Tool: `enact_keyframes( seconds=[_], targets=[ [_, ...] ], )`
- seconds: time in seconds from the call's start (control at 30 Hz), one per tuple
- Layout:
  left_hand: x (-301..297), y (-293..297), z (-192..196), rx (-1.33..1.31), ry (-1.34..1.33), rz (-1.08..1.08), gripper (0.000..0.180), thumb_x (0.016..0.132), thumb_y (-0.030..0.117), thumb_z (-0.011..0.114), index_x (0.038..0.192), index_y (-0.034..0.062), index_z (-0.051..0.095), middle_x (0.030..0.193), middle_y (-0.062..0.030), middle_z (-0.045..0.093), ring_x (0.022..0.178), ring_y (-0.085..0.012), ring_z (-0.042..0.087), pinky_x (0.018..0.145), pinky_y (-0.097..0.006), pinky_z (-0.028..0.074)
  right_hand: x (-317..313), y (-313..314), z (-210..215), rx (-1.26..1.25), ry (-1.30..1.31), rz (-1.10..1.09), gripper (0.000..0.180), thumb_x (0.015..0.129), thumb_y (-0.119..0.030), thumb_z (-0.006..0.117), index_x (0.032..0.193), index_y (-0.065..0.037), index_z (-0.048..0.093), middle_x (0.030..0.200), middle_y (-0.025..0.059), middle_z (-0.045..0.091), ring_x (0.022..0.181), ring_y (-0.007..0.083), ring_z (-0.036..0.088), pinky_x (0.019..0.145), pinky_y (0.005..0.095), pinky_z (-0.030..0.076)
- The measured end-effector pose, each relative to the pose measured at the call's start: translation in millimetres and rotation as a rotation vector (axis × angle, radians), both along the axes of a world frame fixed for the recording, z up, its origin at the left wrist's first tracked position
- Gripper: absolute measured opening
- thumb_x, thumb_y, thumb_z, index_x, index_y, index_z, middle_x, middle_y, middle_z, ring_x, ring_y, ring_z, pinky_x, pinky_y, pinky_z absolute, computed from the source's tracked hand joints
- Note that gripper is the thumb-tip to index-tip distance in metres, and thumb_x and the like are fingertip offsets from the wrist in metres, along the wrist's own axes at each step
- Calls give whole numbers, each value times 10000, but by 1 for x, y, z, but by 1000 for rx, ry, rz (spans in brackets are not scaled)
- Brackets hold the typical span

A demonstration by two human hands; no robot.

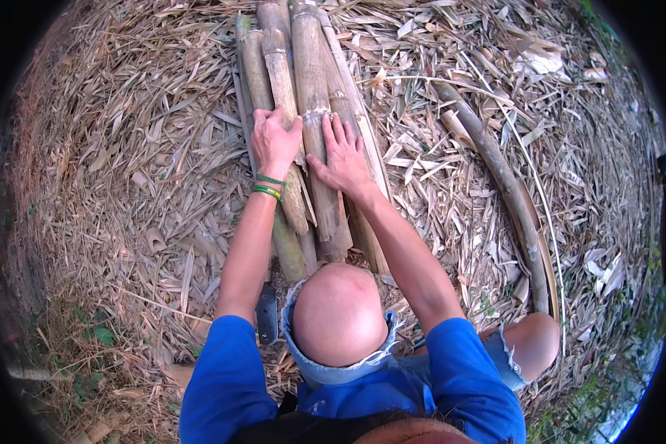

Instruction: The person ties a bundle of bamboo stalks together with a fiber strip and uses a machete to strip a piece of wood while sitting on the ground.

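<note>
Here, bamboo poles (309, 66) are laid lengthwise toward the leafy ground's (163, 133) far edge, apparently steadied by the left hand (275, 140), curled over one, and the right hand (340, 157), spread flat.

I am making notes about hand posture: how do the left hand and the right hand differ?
The left hand is curled over a bamboo pole; the right hand lies flatter and spread open. Green wristbands sit just behind the left hand; none sit behind the right hand. Both hands are gloveless and touch bamboo.
</note>
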State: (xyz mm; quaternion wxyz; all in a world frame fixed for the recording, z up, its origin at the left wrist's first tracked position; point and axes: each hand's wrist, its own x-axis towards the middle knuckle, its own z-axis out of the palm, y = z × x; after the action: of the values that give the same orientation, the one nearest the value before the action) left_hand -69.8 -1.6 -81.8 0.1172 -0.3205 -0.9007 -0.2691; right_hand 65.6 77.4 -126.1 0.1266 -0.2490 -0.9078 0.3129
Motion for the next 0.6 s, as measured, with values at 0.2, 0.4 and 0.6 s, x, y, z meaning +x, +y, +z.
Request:
enact_keyframes(
  seconds=[0.2, 0.4, 0.6],
  targets=[
    [16, 9, 4, -59, 239, -253, 577, 878, 399, 700, 1366, 110, 595, 1370, -194, 519, 1267, -396, 467, 1074, -480, 373, 3, 11, 8, -95, 44, 37, 943, 783, -391, 701, 1558, -82, 260, 1596, 207, 289, 1461, 415, 284, 1191, 522, 272],
    [24, 11, -24, -395, 303, -133, 653, 879, 488, 666, 1409, 124, 553, 1494, -147, 441, 1413, -379, 342, 1135, -574, 253, 8, 36, 8, -144, 131, 53, 778, 771, -241, 647, 1489, -79, 396, 1515, 266, 390, 1394, 438, 386, 1175, 455, 330],
    [49, 33, 6, -558, 288, -172, 858, 743, 533, 783, 1469, 191, 479, 1249, -258, 572, 1080, -424, 568, 933, -530, 455, 65, 96, -15, -174, 204, -90, 596, 854, -295, 629, 1392, -63, 520, 1444, 283, 444, 1327, 425, 458, 1113, 472, 398]
  ],
)
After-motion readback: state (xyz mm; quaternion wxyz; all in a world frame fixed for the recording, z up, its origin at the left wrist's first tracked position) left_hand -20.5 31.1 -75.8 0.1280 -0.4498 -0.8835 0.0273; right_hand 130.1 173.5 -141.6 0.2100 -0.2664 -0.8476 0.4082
